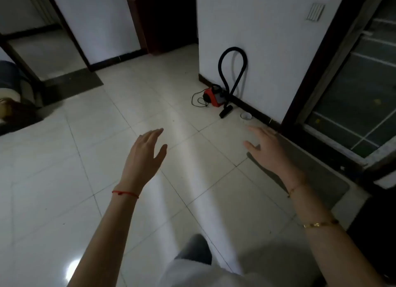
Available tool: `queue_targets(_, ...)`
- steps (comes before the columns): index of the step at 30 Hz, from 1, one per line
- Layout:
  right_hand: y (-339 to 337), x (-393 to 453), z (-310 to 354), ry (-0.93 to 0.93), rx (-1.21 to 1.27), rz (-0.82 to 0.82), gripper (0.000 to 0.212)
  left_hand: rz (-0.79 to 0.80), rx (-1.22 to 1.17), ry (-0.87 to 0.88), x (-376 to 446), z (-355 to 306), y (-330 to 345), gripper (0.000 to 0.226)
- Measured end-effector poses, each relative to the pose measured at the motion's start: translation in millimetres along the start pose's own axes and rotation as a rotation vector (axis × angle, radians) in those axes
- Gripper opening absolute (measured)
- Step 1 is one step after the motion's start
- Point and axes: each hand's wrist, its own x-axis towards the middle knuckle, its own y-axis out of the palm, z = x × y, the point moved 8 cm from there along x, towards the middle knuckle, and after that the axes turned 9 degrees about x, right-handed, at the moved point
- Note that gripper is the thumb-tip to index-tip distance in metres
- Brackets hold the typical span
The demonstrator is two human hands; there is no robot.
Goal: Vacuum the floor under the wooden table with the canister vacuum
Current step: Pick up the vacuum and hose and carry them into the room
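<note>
A small red and grey canister vacuum [214,97] sits on the tiled floor against a white wall, ahead and slightly right of me. Its black hose [232,68] loops up along the wall, and its black nozzle [226,111] rests on the floor beside it. A thin black cord [198,98] curls out to its left. My left hand [145,152] and my right hand [266,146] are both stretched forward, fingers apart, holding nothing, well short of the vacuum. No wooden table shows clearly.
A small white ring-shaped object [245,116] lies by the baseboard near the nozzle. A dark door frame and glass door [351,89] stand at right, with a grey mat [317,171] before them. A dark wooden cabinet [162,21] fills a recess ahead. A sofa edge [12,94] is at left.
</note>
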Motion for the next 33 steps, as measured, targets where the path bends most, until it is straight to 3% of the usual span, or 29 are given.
queue_targets(11,41,108,-44,0.044,0.004,0.06,0.052,0.031,-0.021,-0.076,86,33,62,0.048)
queue_targets(23,77,333,-45,0.063,-0.01,0.059,0.051,0.037,-0.062,-0.096,296,121,109,0.047)
queue_targets(33,85,457,-73,0.093,0.027,0.03,0.052,0.102,-0.052,-0.023,435,158,159,0.047)
